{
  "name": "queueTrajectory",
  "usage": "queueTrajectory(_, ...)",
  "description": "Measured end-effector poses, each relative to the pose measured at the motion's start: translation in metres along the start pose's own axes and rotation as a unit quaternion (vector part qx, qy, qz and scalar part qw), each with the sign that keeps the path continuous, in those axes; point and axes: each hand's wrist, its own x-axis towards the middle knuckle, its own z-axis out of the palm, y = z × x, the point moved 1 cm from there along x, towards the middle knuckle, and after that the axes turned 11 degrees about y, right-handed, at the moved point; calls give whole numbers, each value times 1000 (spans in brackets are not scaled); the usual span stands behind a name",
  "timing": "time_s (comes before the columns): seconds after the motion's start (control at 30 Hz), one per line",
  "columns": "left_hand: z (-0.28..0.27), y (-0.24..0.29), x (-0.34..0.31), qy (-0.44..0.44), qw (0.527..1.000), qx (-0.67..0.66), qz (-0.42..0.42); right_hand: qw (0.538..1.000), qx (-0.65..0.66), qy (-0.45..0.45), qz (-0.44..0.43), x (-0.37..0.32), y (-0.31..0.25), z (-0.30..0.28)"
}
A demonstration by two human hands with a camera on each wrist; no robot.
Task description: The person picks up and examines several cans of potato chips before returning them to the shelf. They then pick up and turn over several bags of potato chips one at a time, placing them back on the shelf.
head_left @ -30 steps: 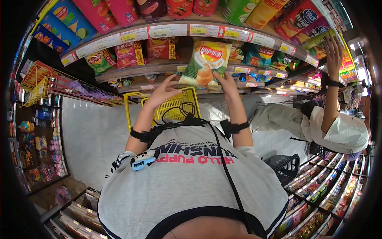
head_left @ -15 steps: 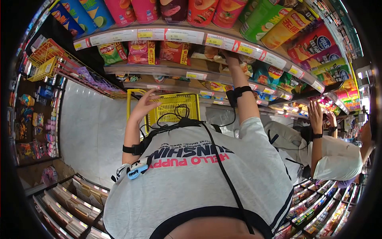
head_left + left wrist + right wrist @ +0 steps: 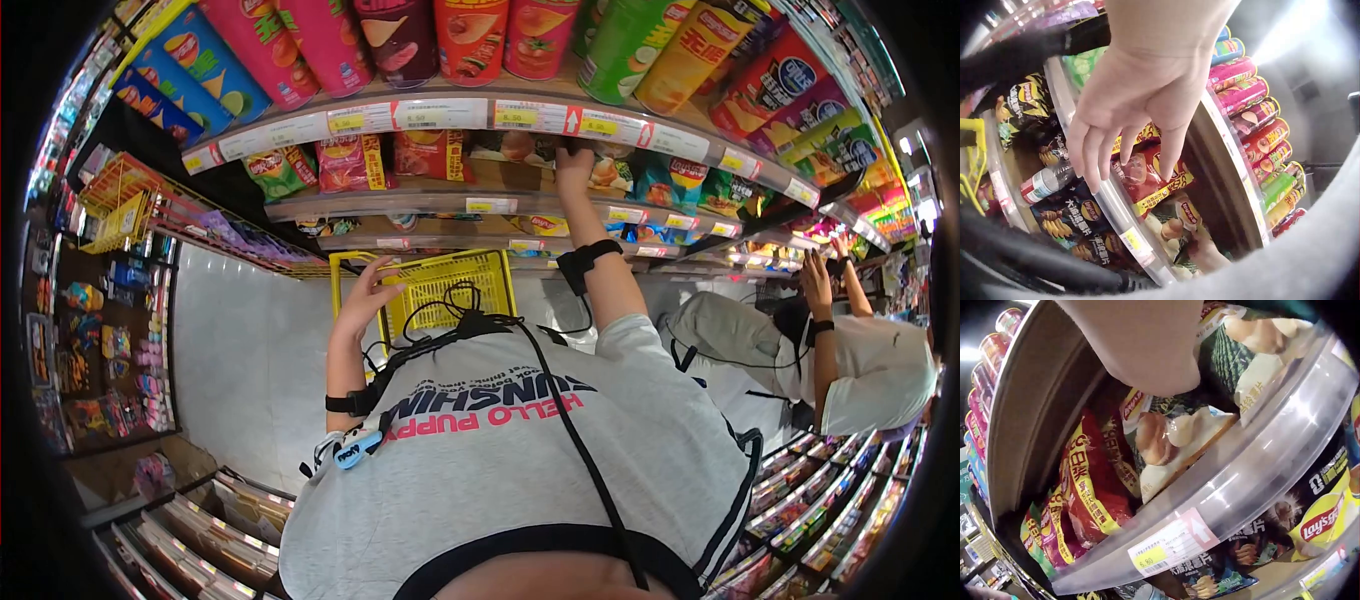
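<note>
On the shelf under the canisters lies a green and cream chip bag (image 3: 515,148) (image 3: 1175,439), tilted in the right wrist view. My right hand (image 3: 574,170) (image 3: 1154,353) reaches in beside it, its fingers hidden by the shelf and bags; whether they grip anything cannot be seen. In the left wrist view, part of the right hand (image 3: 1208,254) shows against the bag (image 3: 1175,232). My left hand (image 3: 362,300) (image 3: 1138,97) is raised before the lower shelves with relaxed, spread fingers, holding nothing.
Red chip bags (image 3: 428,155) (image 3: 1094,487) stand left of the cream bag, and similar cream bags (image 3: 1260,353) to its right. Canisters (image 3: 475,40) line the shelf above. A yellow basket (image 3: 450,290) is below the hands. Another person (image 3: 860,360) is at the right.
The chip bag has moved from in front of the shelves onto the shelf. My right hand has gone in with it. My left hand has come away from the bag, down and left.
</note>
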Motion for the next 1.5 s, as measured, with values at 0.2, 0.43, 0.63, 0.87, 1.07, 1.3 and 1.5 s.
queueTrajectory(0.2, 6, -1, 5, -13, 1000, 12, -7, 987, -59, 139, -50, 15, -54, -71)
queueTrajectory(0.43, 10, 2, 15, -55, 998, 13, 30, 942, -246, -139, 180, 73, 50, -111)
queueTrajectory(0.63, 19, 3, 17, -61, 994, 42, 81, 976, 152, -67, 144, 77, 38, -95)
queueTrajectory(0.87, 30, 24, 5, -90, 992, 39, 80, 937, 234, -21, 257, 32, -96, -104)
queueTrajectory(1.07, 49, 37, 4, -157, 983, 46, 80, 984, 18, -109, 140, -9, -123, -111)
queueTrajectory(1.3, 97, 70, -2, -163, 976, 91, 110, 955, 84, -111, 261, -94, -198, -94)
queueTrajectory(1.5, 125, 74, 2, -154, 959, 33, 235, 952, 125, -60, 275, -134, -236, -91)
